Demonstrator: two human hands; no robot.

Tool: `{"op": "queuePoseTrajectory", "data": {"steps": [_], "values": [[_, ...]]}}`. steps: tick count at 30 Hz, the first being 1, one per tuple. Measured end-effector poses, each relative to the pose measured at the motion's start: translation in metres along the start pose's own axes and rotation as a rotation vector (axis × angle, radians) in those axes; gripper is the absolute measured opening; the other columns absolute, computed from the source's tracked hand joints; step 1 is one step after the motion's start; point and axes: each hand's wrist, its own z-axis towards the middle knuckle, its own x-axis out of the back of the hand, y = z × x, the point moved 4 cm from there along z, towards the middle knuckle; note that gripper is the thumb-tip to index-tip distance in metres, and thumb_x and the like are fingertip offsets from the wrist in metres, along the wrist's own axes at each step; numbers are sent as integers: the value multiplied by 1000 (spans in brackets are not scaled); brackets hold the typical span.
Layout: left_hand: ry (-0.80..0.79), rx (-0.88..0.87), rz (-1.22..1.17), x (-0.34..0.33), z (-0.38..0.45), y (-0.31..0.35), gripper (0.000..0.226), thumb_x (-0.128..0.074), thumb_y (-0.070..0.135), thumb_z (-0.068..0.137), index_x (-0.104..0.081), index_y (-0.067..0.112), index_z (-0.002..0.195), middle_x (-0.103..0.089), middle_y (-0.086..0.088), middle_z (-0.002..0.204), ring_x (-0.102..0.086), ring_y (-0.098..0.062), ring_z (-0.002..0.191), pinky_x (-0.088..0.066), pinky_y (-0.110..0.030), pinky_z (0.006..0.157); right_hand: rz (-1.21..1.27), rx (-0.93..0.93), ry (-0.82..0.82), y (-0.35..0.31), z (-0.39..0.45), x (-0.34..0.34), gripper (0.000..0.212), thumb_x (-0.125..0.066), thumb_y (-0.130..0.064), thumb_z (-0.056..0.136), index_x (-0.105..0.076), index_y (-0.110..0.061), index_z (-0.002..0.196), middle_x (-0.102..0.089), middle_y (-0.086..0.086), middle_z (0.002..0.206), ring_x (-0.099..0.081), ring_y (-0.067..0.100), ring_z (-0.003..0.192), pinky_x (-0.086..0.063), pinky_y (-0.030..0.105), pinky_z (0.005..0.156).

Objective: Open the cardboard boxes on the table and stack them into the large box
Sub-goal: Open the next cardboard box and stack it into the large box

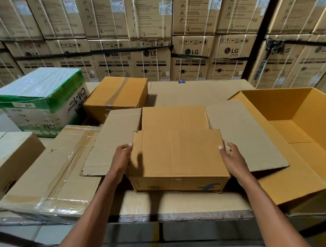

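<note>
I see both hands on the small cardboard box that sits at the near edge of the table, about midway along it. My left hand grips the left end of the near flap, fingers curled round its edge with the thumb tip showing on top. My right hand holds the right end of the same flap, thumb laid on the upper face and the other fingers bent round the side; I cannot tell how far they wrap underneath. The box's side flaps lie spread flat to left and right, and its far flap lies open toward the back edge, so only the near flap covers the opening. A blue printed mark shows on the box's front wall.

The large box stands at the right edge of the table, open on top, with its near flap folded out toward the small box; the small box's right flap lies over that part. At the left, near the front corner, a flat taped carton lies under the small box's left flap. Behind it, toward the back left corner, sits a closed brown box, and just beside that a green and white box printed upside down. Stacked washing machine cartons fill the wall beyond the back edge.
</note>
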Motion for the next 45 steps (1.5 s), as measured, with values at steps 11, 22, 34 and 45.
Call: {"op": "queuePoseTrajectory", "data": {"steps": [11,22,34,45], "values": [[-364,-45,-35,31,-34,13,71,-40,63,94,-74,2,91,-64,-15,75,-61,-31,70,-50,-37,69,456,14,-441,1,-32,30,63,-59,-69,83,-76,-14,109,-72,23,99,-67,37,88,-49,44,82],[-365,-500,969,-33,-38,-23,56,-86,44,69,-68,31,120,-61,8,107,-62,-12,92,-57,-34,79,-412,285,-348,10,-62,-25,65,-84,-27,76,-56,-42,132,-57,-21,121,-49,1,112,-45,25,96],[-373,-380,1010,-42,-27,-23,39,-72,67,74,-72,32,92,-67,15,89,-62,-4,76,-46,-22,61,-657,441,-125,9,-59,-42,36,-79,-26,73,-64,-39,104,-58,-22,101,-45,9,97,-39,29,79],[-424,-222,685,-138,58,-9,52,-54,56,94,-58,22,134,-65,-3,129,-67,-17,105,-54,-43,95,-762,443,-191,24,-60,-56,70,-69,-62,68,-45,-48,131,-45,-29,125,-38,3,117,-16,32,96]]}}
